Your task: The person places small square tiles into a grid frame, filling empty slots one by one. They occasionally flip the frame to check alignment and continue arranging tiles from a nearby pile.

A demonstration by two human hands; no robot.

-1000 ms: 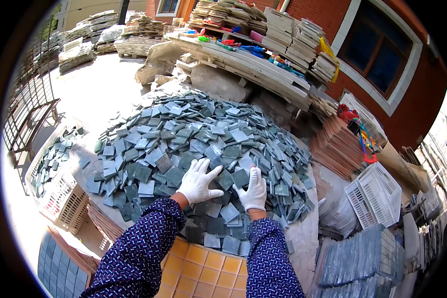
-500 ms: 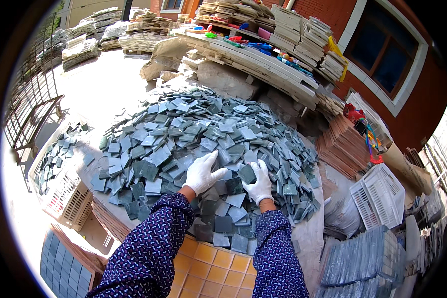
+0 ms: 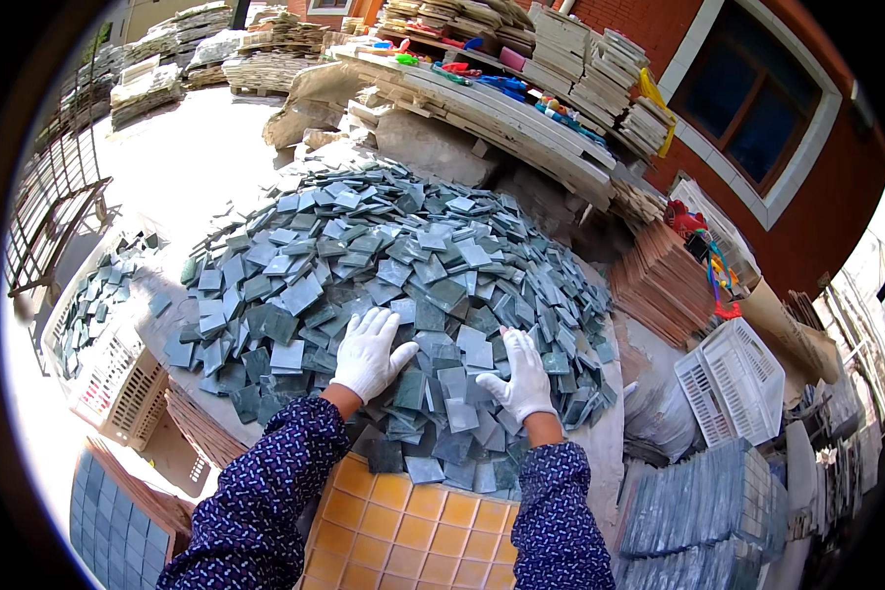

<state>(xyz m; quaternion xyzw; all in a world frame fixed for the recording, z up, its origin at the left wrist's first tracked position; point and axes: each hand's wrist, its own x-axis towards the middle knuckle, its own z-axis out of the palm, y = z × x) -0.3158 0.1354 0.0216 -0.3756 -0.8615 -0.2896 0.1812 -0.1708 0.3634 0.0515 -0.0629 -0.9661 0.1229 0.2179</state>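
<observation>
A broad heap of small square grey-green stone tiles (image 3: pixel 310 290) spreads out before me. Both my hands wear white gloves and rest at the near side of this heap. My left hand (image 3: pixel 369 354) lies on the tiles with its fingers stretched and the thumb apart. To its right, my right hand (image 3: pixel 521 379) is open too, thumb pointing left, and no tile shows in it. Several loose tiles (image 3: pixel 457 413) lie between the hands. Just below the heap's near edge is a yellow-orange gridded tray (image 3: pixel 403 531), partly covered by my sleeves.
On the left stand a pale plastic crate (image 3: pixel 123 398) holding tiles and a panel of blue-grey tiles (image 3: pixel 113 516). At right are a white crate (image 3: pixel 728 379), stacked reddish sheets (image 3: pixel 664 280) and wrapped tile stacks (image 3: pixel 703 501). Beyond the heap runs a slab bench (image 3: pixel 501 113).
The dark tile that was in my right hand is no longer there. My hands have moved apart and slightly nearer to me, and tiles between them have shifted. The view has moved a little.
</observation>
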